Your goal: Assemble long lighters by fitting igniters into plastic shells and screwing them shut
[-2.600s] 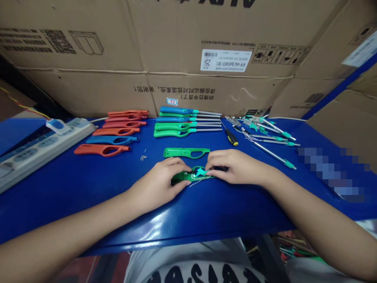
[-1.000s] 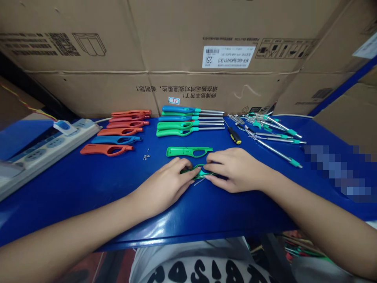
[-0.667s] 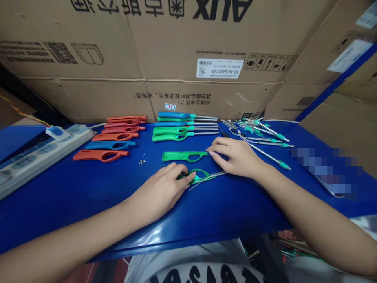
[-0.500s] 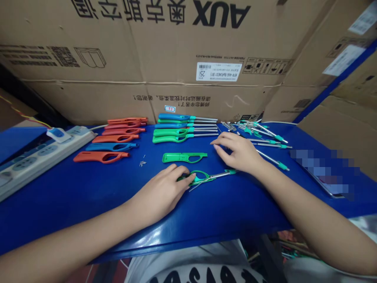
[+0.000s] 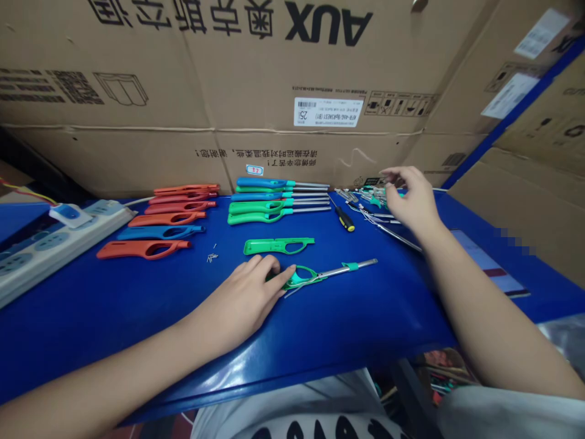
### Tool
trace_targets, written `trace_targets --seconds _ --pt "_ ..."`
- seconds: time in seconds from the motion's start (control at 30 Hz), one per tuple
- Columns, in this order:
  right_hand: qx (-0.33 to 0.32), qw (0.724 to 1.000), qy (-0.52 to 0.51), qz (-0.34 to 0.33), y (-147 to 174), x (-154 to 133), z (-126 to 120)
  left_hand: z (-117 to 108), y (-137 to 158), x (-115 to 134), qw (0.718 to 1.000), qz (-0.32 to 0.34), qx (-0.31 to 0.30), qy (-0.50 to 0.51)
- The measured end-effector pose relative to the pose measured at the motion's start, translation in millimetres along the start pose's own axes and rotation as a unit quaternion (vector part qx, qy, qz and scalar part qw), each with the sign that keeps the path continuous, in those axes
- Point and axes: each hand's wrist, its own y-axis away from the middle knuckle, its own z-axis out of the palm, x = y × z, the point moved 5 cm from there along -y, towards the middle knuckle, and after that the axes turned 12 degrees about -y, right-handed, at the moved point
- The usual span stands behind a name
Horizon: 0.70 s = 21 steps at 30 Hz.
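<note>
The left hand (image 5: 249,291) grips the butt of a green plastic lighter half-shell (image 5: 314,274) on the shiny blue counter (image 5: 347,332); its silver metal tube (image 5: 336,272) runs rightward, angled slightly away; beyond, well apart, the right hand (image 5: 412,200), fingers parted around nothing visible, hangs by teal-and-silver tube parts (image 5: 377,201).

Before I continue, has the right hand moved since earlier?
Yes: the right hand went from in front of the screwdriver to its right, toward the rods.

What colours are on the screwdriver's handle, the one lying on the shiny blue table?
The screwdriver's rounded handle is black and yellow, seen best in the head view.
</note>
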Motion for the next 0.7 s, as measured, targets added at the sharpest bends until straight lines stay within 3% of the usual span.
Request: trace_targets --seconds 0.17,0.4,0.57,0.7 --pt "-0.028 0.999 0.030 0.035 -4 25 -1 -1 2 2 0.999 -0.003 -0.021 -0.039" --pt "-0.153 0.976 0.128 0.087 10 42 25 -2 1 -4 1.000 -0.005 0.014 0.026" --pt "-0.188 0.966 0.135 0.114 21 56 47 -3 1 -11 0.999 -0.021 0.027 0.036" --pt "-0.194 0.967 0.123 0.110 22 59 50 -7 2 -14 0.998 -0.022 0.021 0.046"
